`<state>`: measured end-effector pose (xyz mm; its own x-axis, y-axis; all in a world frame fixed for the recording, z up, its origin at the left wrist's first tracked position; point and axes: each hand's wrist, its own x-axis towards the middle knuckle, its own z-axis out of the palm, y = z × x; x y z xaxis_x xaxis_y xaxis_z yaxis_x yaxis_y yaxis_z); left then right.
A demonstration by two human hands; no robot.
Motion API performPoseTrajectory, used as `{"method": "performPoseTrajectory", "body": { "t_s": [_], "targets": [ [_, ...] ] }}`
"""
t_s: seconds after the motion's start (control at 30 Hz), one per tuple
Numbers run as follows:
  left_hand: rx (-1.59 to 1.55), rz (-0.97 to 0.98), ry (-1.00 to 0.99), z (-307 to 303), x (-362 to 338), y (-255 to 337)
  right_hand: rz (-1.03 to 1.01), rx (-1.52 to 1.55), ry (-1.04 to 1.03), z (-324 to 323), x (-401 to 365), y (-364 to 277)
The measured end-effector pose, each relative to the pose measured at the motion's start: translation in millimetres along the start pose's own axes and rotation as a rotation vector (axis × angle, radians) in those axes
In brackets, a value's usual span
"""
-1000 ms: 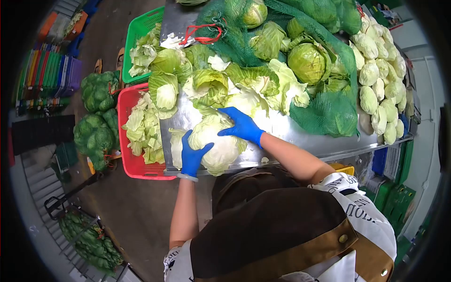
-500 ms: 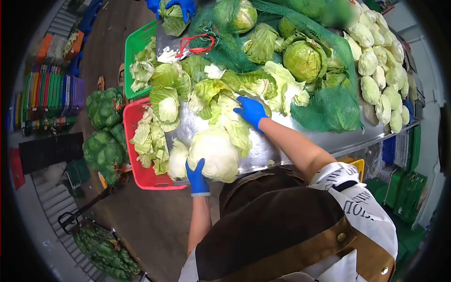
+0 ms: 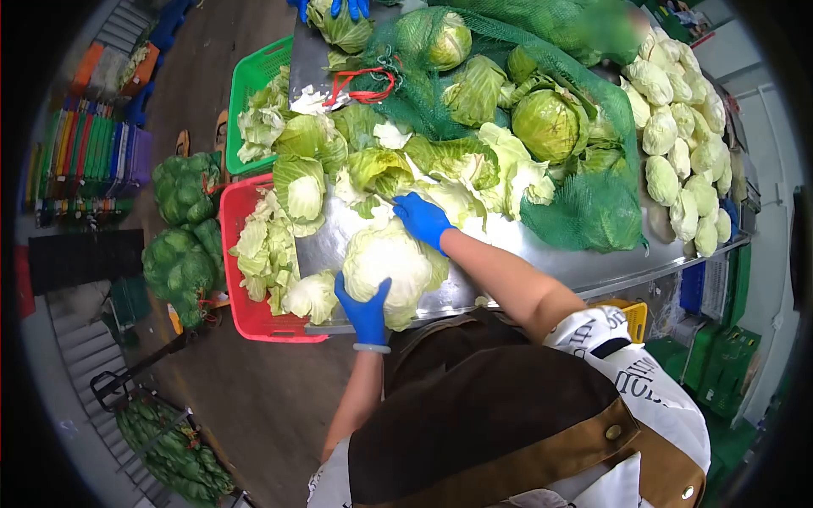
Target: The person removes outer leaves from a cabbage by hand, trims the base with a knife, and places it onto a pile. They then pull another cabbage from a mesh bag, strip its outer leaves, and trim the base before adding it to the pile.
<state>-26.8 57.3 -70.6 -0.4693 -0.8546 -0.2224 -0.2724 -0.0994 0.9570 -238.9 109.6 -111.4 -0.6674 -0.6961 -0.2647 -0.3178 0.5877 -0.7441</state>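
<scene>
A pale, partly peeled cabbage [image 3: 388, 261] rests at the near edge of the metal table [image 3: 320, 250]. My left hand [image 3: 364, 309], in a blue glove, is spread against its near side, thumb and fingers around it. Just beyond the cabbage is my right hand [image 3: 422, 222], also blue-gloved, fingers curled at its far side among loose leaves; what they hold, if anything, is hidden. Cut outer leaves [image 3: 381, 169] lie behind it. A loose pale leaf [image 3: 311, 296] sits left of the cabbage, by the red crate [image 3: 241, 305].
Green netting [image 3: 593, 199] holds whole cabbages [image 3: 546, 127] at the back. Peeled cabbages [image 3: 677, 135] are piled at the right. A green crate [image 3: 254, 72] of leaves stands at the left. A co-worker's gloved hands [image 3: 347, 8] touch a cabbage at the top.
My right hand has moved left and nearer the cabbage. The cabbage has turned, and my left hand has shifted right along it. The pale leaf beside it has moved slightly left.
</scene>
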Motion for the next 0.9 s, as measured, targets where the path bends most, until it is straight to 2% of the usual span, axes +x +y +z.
{"method": "performPoseTrajectory", "body": {
  "t_s": [0.07, 0.1, 0.17, 0.2, 0.3, 0.33, 0.37, 0.4, 0.47, 0.5, 0.6, 0.67, 0.77, 0.9],
  "targets": [
    [0.078, 0.042, -0.113, -19, 1, 0, -0.072, 0.0, -0.073, -5, -4, -6],
    [-0.152, -0.163, -0.144, -34, 16, -8, -0.105, -0.004, -0.113, -6, -7, -10],
    [-0.623, -0.586, -0.189, -66, 51, -33, -0.115, 0.044, -0.058, 6, -11, -7],
    [-0.582, -0.6, -0.205, -63, 61, -25, -0.099, 0.041, -0.068, 6, -13, -12],
    [0.114, -0.219, -0.458, -39, 80, -17, -0.152, -0.052, 0.01, 9, -6, -16],
    [0.02, -0.319, -0.532, -41, 81, -7, -0.17, -0.084, 0.076, 16, 6, -1],
    [0.076, -0.184, -0.52, -40, 76, -5, -0.188, -0.115, 0.147, 13, 16, 4],
    [0.133, -0.05, -0.505, -40, 64, -4, -0.039, -0.125, 0.103, 9, 23, 11],
    [0.13, 0.146, -0.416, -43, 41, -11, 0.023, -0.177, 0.091, -5, 31, 10],
    [0.041, 0.019, -0.316, -46, 33, -20, 0.027, -0.203, 0.075, -8, 29, 7],
    [-0.295, -0.368, -0.021, -49, 28, -42, -0.152, -0.187, 0.119, -30, 10, -5],
    [-0.318, -0.361, 0.069, -30, 18, -10, -0.254, -0.184, 0.065, -43, -21, -33],
    [-0.274, -0.357, 0.156, -9, 15, -1, -0.212, -0.118, -0.151, -26, -71, -51],
    [-0.227, -0.278, 0.177, 4, 12, -4, -0.071, -0.043, -0.058, -2, -65, -34]
  ]
}}
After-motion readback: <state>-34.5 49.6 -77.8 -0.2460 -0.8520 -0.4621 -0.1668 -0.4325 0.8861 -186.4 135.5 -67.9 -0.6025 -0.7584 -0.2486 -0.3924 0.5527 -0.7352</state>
